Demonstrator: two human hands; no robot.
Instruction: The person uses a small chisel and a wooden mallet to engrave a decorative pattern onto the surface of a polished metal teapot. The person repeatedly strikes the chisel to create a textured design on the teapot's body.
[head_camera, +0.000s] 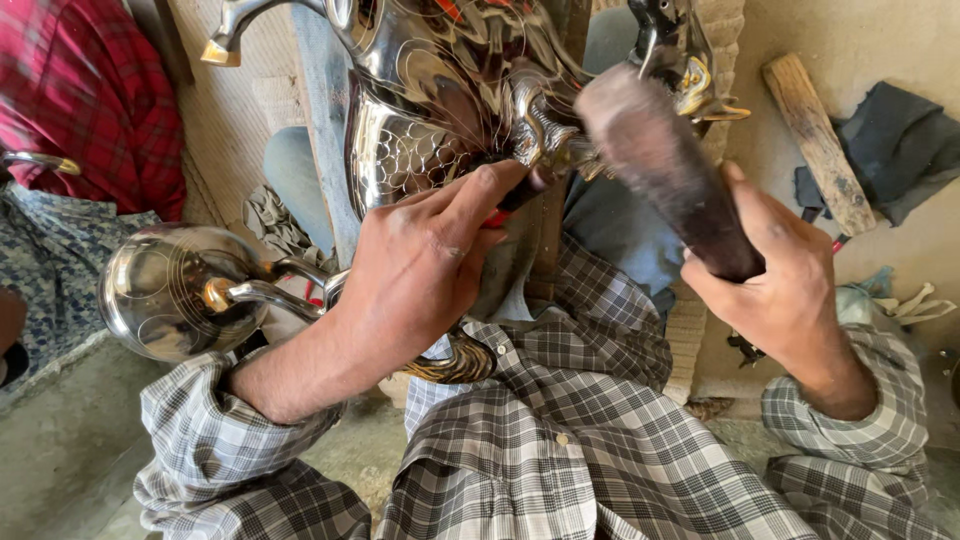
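Mid-engraving step: left hand (420, 270) pinches a small punch (515, 195) against the shiny jug (430, 110), while right hand (775, 285), at three o'clock, clenches a wooden mallet (665, 170); next likely needs a steady strike.

Left hand (420, 265) pinches a small tool against engraved silver vessel (430, 110). Right hand (780, 270) grips dark wooden mallet (660, 160), its blurred head just beside left fingertips (495, 180).

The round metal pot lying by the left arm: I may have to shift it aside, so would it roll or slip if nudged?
Probably both. The round metal pot has a bulging, polished body lying on its side, so it could roll, though its curved spout may stop it. The shiny surface looks slippery. Its weight cannot be judged from here.
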